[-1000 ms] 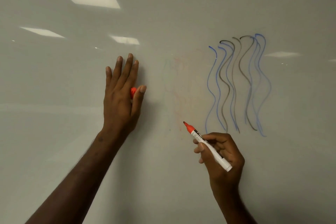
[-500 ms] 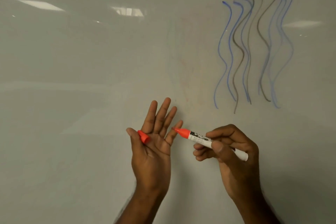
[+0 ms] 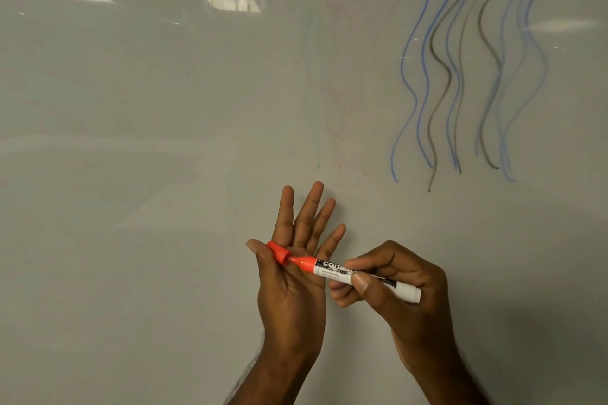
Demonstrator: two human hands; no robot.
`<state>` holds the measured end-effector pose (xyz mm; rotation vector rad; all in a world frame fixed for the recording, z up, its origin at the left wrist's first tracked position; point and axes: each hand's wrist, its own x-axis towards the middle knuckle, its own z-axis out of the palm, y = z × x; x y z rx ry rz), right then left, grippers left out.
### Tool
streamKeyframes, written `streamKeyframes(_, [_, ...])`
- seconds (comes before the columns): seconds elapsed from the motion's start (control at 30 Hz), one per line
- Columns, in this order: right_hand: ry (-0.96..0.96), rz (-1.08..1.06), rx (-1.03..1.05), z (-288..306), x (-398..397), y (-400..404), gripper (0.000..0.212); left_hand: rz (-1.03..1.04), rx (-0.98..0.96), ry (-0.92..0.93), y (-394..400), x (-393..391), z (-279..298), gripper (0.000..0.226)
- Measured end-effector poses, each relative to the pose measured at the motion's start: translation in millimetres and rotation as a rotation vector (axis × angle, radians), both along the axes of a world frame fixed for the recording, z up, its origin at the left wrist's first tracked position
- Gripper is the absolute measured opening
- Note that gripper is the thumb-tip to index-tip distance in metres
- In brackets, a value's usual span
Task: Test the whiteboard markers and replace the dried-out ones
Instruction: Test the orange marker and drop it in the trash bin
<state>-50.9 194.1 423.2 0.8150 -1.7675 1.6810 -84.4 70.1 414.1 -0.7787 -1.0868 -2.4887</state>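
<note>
Head view shows recapping: the left hand point(image 3: 289, 276), fingers spread, pins the orange cap point(image 3: 278, 252) under its thumb, while the right hand point(image 3: 394, 289) grips the marker point(image 3: 355, 276), tip pointing ten o'clock at the cap's mouth, needing a straight push.

Grey-white whiteboard point(image 3: 138, 102) with wavy blue and dark lines point(image 3: 460, 69), upper right

A white-barrelled whiteboard marker with an orange tip point(image 3: 355, 276) is lying nearly level, its nib pointing toward ten o'clock and just entering the small orange plastic cap point(image 3: 278, 251).
</note>
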Motion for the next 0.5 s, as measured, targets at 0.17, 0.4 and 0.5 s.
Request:
streamKeyframes(0.17, [-0.075,-0.052,0.085,0,-1,-1,0.034,-0.013,-0.013,0.020,2,1,-3,0.070])
streamKeyframes(0.4, [-0.161,-0.012,0.059,0,0,-6,0.014,-0.011,0.054,-0.030,5,5,-3,0.066])
streamKeyframes(0.5, [-0.207,0.036,0.011,2,2,-13,0.011,0.022,0.053,-0.033,5,6,-3,0.066])
